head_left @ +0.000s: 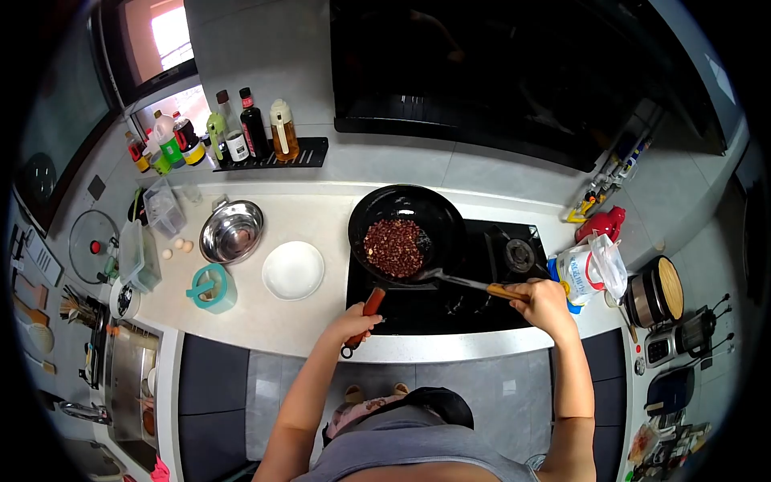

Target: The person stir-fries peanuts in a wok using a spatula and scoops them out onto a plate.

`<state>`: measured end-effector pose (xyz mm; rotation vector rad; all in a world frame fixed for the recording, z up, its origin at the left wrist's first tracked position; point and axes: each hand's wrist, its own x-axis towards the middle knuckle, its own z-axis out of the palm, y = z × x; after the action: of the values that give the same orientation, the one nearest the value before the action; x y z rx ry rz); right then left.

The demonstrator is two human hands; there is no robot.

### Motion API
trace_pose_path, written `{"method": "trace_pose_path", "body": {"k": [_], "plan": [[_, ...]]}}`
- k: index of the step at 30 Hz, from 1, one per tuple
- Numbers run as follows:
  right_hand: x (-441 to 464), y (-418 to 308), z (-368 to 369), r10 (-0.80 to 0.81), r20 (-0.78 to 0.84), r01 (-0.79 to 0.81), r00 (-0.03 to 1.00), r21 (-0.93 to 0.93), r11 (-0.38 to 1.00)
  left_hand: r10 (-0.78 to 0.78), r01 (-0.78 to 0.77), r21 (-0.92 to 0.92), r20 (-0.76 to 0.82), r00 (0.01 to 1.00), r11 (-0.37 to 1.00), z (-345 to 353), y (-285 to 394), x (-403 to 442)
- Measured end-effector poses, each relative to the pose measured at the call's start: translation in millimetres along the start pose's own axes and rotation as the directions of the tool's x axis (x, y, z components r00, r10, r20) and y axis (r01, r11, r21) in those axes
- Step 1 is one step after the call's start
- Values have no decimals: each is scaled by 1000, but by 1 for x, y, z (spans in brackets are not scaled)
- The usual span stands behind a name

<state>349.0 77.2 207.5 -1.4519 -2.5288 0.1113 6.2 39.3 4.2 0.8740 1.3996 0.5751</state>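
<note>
Grey tiles line the wall [401, 157] behind a pale counter [253, 317], with a window [170, 36] at upper left and a glossy black panel [482, 72] overhead. A black cooktop [482, 317] is set into the counter's right half, reaching close to its front edge. The wok [440, 217] sits over the cooktop's left side, holding reddish-brown, bean-sized pieces [393, 247] gathered toward its near left.

A white and blue plastic bag [580, 269] stands toward the counter's right end, just beyond the right hand [542, 305]; its printing is too small to read. Labels on the bottles [253, 128] along the black rack [313, 153] are also unreadable.

Fingers of the left hand [352, 323] are closed around the wok's reddish-brown handle [373, 301], near the counter's front edge. The right hand's fingers are wrapped around the wooden grip of a metal spatula [466, 282], whose head reaches the wok's near right rim.

Left of the cooktop are a white bowl [293, 271], a steel bowl [231, 233] and a teal lidded container [218, 299]. Small round items [178, 244] and clear plastic tubs [140, 257] lie farther left, with the sink [132, 377] below them at the left counter. Both forearms cross the front edge, partly covering it.
</note>
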Motion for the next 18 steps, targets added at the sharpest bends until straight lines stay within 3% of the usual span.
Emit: {"method": "trace_pose_path", "body": {"k": [3,7,14,18], "plan": [[10,-10,25,-33,35,34,999,-19,999,13,-13,-12,2,1000,1000,3,-2,2],[48,-29,104,-8,-97,26,995,190,981,22,-22,-10,3,1000,1000,4,-4,2],[78,-33,174,126,-230,-141,965,-49,989,12,-12,-16,-12,1000,1000,4,-4,2],[46,-16,132,108,-205,-139,973,-141,980,11,-11,1,-23,1000,1000,6,-2,1]]}}
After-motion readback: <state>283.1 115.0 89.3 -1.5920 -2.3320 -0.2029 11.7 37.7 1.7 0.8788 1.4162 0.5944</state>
